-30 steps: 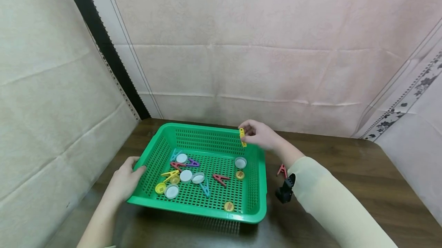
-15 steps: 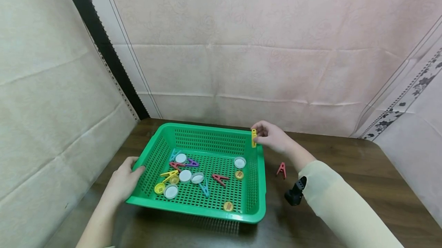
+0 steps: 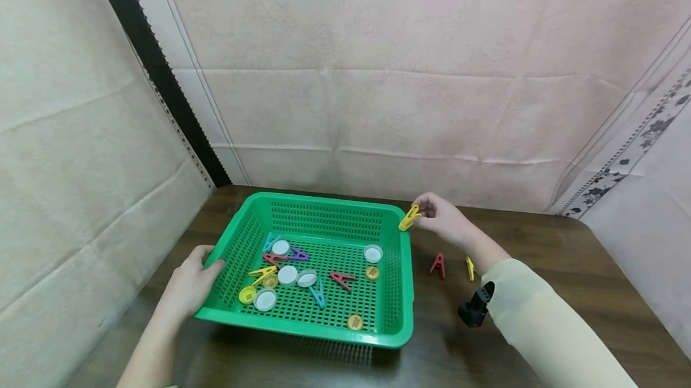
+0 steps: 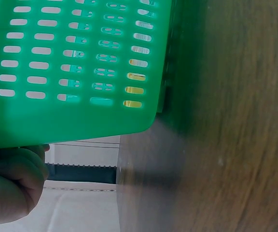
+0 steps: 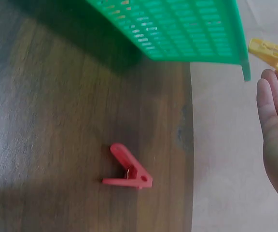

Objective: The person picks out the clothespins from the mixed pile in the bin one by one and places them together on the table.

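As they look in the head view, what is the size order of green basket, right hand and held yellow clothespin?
Largest to smallest, as seen:
1. Green basket
2. Right hand
3. Held yellow clothespin

My L hand (image 3: 190, 280) is on the basket's (image 3: 302, 329) L rim; my R hand (image 3: 438, 216) is just off its far R corner, w/ the held peg (image 3: 408, 219) in my fingers next to that rim. In the basket, caps (image 3: 288, 276) & pegs (image 3: 270, 271) bunch mostly L, w/ the middle peg (image 3: 336, 276) R of them. Along the R, a lid (image 3: 372, 253) lies behind one disc (image 3: 372, 273); the front disc (image 3: 354, 322) is nearer me. On the table (image 3: 567, 268), R of basket: two loose pegs (image 3: 440, 259), side by side. Backcloth (image 3: 345, 106) behind.
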`<state>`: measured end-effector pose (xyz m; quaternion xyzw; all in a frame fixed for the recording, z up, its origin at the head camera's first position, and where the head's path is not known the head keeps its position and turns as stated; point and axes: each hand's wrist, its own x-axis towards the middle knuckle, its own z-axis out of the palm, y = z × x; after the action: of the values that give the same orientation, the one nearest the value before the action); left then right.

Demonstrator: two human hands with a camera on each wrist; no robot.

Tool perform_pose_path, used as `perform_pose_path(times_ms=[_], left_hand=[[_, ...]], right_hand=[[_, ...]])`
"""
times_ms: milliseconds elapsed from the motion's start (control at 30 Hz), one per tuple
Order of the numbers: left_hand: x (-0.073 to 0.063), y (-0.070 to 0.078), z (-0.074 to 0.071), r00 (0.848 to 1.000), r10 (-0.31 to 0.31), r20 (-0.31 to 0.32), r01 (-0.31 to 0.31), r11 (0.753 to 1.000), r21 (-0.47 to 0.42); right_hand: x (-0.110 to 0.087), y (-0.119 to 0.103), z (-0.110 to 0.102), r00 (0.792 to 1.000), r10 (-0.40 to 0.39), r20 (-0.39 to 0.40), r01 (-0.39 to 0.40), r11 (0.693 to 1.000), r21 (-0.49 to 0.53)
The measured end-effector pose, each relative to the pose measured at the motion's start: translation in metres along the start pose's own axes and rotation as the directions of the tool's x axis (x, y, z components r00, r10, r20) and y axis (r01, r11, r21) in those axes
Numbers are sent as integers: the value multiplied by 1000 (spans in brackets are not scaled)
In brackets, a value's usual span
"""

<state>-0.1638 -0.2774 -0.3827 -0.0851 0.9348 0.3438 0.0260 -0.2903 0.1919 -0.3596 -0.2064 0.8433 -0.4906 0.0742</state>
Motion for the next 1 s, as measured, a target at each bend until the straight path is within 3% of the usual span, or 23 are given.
perform_pose_path(times_ms=[400,1000], left_hand=[[-2,-1,0,1000,-5,-6,5,1000,-15],[-1,0,0,1000,-6,-4,6,1000,-19]], right_hand=[[-13,15,-8,999,23,-35,-24,1000,-5],[-58,64,-32,977,141,-158,-135,990,46]])
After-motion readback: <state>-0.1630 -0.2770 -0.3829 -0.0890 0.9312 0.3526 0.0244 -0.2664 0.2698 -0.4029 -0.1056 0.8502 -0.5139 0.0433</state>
